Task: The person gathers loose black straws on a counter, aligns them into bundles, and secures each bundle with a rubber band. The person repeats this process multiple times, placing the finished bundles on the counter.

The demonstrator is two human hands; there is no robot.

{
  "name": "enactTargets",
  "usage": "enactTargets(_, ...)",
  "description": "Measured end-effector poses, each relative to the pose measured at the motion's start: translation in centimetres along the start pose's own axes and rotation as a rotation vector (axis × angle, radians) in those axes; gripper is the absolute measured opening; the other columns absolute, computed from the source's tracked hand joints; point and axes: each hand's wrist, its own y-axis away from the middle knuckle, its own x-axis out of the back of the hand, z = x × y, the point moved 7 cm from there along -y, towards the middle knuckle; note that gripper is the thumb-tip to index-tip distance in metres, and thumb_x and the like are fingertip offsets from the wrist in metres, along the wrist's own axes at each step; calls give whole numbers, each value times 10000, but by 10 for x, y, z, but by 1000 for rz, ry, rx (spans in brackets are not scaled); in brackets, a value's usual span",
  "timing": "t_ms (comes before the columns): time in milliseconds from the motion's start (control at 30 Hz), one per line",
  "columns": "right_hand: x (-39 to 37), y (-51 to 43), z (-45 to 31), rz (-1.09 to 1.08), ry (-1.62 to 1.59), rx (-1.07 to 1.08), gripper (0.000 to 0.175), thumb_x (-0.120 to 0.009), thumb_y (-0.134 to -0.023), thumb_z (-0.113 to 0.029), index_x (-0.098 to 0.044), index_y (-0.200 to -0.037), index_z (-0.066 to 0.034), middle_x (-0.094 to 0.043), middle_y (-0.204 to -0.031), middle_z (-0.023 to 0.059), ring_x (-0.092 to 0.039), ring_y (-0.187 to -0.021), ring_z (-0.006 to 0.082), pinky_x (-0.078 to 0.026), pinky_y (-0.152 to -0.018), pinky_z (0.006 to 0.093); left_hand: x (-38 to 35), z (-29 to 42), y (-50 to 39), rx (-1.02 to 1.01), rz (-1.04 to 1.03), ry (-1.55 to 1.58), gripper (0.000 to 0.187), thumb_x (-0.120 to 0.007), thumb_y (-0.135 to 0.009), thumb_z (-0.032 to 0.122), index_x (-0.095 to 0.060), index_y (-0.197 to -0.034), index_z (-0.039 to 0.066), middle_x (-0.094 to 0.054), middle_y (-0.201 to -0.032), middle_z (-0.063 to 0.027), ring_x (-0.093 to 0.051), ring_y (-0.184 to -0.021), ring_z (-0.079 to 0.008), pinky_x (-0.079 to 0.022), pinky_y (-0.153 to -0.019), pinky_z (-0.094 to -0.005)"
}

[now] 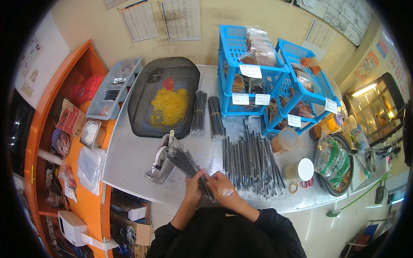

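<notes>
A bundle of black drinking straws (184, 161) in clear wrappers slants across my grip above the table's front edge. My left hand (194, 186) is wrapped around its lower part. From the other side, my right hand (224, 190) has its curled fingers against the same bundle; what its fingertips pinch is hidden. Just right of my hands lies a wide spread of loose wrapped straws (248, 161). Behind it are two banded straw bundles, one on the left (198, 113) and one on the right (215, 116). A grey tape dispenser (164, 164) stands left of the held bundle.
A dark tray (135, 106) bears yellow shreds (169, 106). Blue tiered baskets (230, 85) with packed sachets rise at the back. A white-lidded tub (305, 169), a rubber band or tape ring (293, 187) and red-handled scissors (307, 183) lie rightward. An orange shelf (92, 161) borders the left.
</notes>
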Motion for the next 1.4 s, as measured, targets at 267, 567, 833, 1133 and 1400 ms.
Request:
enactTargets(267, 9, -28, 111, 154, 331, -550, 333, -604, -745, -224, -436, -894, 22, -560, -833, 207, -575, -783, 362, -487, -641, 411, 21, 21, 2, -61, -80, -110, 246, -634, -708, 23, -508, -919, 32, -525, -747, -34, -522, -656, -133, -426, -578, -252)
enactTargets(567, 15, -22, 131, 241, 282, -521, 263, -591, -738, -222, -563, -815, 28, -595, -773, 212, -585, -786, 356, -470, -688, 414, 23, 5, 13, 23, -57, -186, 258, -675, -666, 15, -543, -889, 16, -550, -767, -33, -536, -679, -129, -425, -612, -248)
enactTargets(833, 38, 0, 134, 144, -352, -686, 214, -473, -878, -184, -514, -937, 17, -575, -621, 102, -565, -449, 145, -440, -406, 256, 10, -5, 12, 80, -181, -204, 262, -691, -668, 51, -554, -888, 10, -559, -766, -39, -542, -683, -136, -428, -626, -256)
enactTargets(1133, -18, 4, 24, 194, -167, -178, 313, -395, -867, -122, -427, -1145, 18, -483, -850, 190, -514, -750, 313, -409, -639, 396, -15, -3, 13, -12, -170, -263, 203, -656, -712, 51, -567, -890, 8, -601, -817, -54, -579, -725, -146, -459, -655, -266)
enactTargets(1400, -11, -3, -3, 22, -161, -120, 374, -469, -797, -38, -371, -1146, 52, -472, -929, 231, -505, -828, 368, -429, -695, 394, 4, 14, -1, -51, -82, -220, 223, -668, -690, 62, -558, -873, 0, -574, -744, -40, -561, -654, -145, -449, -593, -262)
